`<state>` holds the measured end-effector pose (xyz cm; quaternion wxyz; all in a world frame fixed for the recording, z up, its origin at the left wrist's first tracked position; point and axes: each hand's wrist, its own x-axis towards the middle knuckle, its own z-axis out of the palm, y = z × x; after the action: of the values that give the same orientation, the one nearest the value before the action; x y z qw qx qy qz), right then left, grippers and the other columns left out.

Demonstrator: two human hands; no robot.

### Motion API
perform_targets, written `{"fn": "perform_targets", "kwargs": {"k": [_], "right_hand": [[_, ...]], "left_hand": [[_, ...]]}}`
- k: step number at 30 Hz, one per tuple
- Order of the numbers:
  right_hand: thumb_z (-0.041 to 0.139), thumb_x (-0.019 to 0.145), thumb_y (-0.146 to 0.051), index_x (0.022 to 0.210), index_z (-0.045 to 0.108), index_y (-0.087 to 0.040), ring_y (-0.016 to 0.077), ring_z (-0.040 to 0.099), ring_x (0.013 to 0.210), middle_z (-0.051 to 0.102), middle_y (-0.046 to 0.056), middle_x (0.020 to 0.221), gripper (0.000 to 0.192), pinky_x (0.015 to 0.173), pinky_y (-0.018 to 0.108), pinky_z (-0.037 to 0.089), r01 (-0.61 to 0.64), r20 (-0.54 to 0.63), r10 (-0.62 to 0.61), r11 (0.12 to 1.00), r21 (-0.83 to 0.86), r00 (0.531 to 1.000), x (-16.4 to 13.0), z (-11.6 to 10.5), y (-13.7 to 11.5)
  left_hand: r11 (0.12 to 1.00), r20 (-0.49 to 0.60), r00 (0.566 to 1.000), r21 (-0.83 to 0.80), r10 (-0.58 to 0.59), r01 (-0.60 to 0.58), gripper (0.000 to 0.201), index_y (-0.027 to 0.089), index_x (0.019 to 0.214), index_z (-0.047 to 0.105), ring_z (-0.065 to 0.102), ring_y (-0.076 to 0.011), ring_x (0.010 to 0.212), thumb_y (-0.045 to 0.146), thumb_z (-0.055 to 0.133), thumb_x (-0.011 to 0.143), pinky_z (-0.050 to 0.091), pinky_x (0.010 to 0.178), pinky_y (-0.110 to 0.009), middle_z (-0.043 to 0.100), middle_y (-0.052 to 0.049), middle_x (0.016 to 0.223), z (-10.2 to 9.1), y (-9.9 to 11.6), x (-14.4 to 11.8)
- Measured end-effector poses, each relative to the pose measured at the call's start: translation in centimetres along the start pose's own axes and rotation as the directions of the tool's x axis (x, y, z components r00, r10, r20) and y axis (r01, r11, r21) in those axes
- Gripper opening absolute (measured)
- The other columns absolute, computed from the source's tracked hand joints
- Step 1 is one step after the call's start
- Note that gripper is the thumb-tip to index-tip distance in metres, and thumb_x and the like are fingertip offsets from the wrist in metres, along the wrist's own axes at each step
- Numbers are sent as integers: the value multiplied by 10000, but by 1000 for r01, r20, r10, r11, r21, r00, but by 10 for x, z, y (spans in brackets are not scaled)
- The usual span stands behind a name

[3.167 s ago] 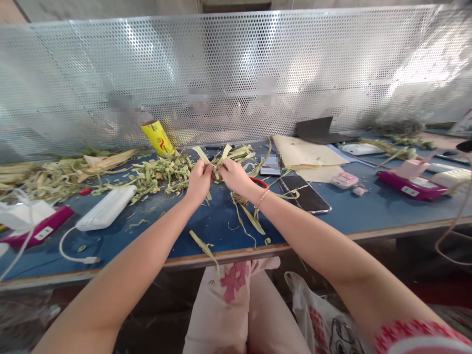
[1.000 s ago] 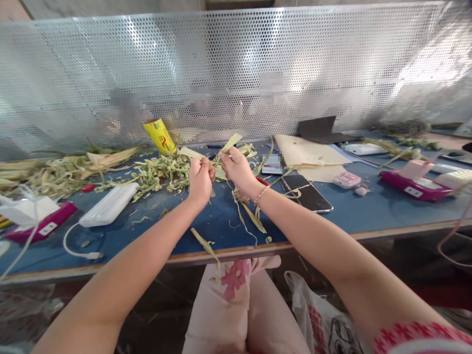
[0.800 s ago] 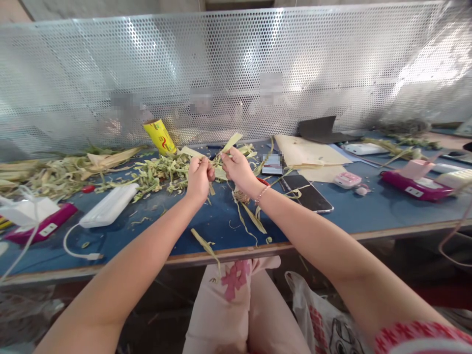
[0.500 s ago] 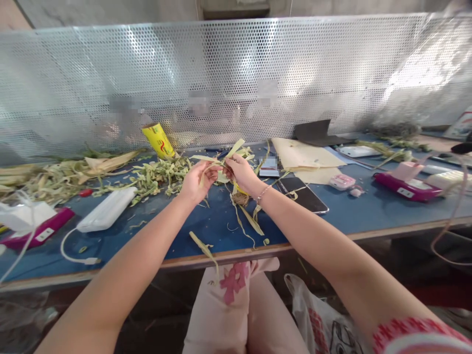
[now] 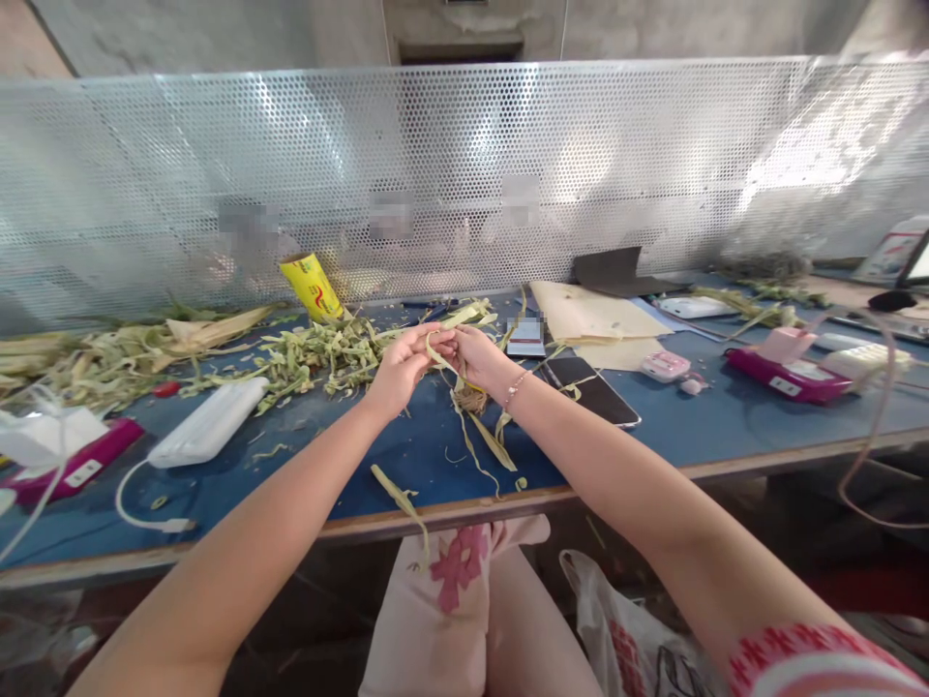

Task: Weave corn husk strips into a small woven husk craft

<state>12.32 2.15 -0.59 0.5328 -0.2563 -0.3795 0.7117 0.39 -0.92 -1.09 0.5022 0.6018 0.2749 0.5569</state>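
At the centre of the frame, above the blue tabletop, the left hand and the right hand met fingertip to fingertip, both pinching a thin pale-green strip of dried leaf that looped between them and trailed downward. The left hand was curled with its fingers closed on one end of the strip, and the right hand, with a thin bracelet at the wrist, gripped the other end close beside it. Just below the right hand a small brownish knot of woven fibre lay on the tabletop, with longer loose strips running from it toward the near edge. To the left of the hands, in the middle left of the frame, spread a heap of short green leaf trimmings, and farther left lay a pile of longer pale husks. A yellow cardboard tube leaned behind the trimmings against the perforated metal screen. In the lower left sat a white rectangular power bank with its cable, and a magenta tissue pack. To the right of the hands lay a dark smartphone, face up, beige paper sheets behind it, and another magenta tissue pack at the far right.
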Motion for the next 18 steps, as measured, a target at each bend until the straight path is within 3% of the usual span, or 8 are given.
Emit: {"fn": "perform_targets", "kwargs": {"k": [5,8,15,18], "right_hand": [[367,797,-22,581,393,-152,5,338,380,363,-76,422,253,404,91,322,3,31,-3,1000,-10,1000,0,-1,0],[397,793,-42,591,389,-157,10,340,390,360,-78,429,233,407,99,314,5,41,-3,999,-39,999,-1,0,0],[443,803,-97,618,368,-165,3,315,388,360,-85,456,211,389,101,277,7,39,-6,999,-36,999,-3,1,-1],[462,797,-118,637,392,-164,9,332,397,412,-72,482,181,397,111,311,15,33,-13,997,-72,999,-3,1,-1]], "left_hand": [[992,-19,996,96,84,-82,265,167,957,609,632,-149,813,304,588,731,480,783,-319,679,-94,971,-6,-4,2],[989,-36,995,120,97,-92,315,153,925,628,633,-141,742,408,549,759,493,757,-321,695,-97,889,-9,-1,3],[984,-158,986,176,55,-27,286,118,768,686,592,-116,574,357,702,612,503,633,-292,700,-85,734,-11,4,3],[992,-123,992,120,-24,39,261,111,704,698,574,-112,539,299,758,533,489,595,-285,691,-83,671,-10,7,0]]}}
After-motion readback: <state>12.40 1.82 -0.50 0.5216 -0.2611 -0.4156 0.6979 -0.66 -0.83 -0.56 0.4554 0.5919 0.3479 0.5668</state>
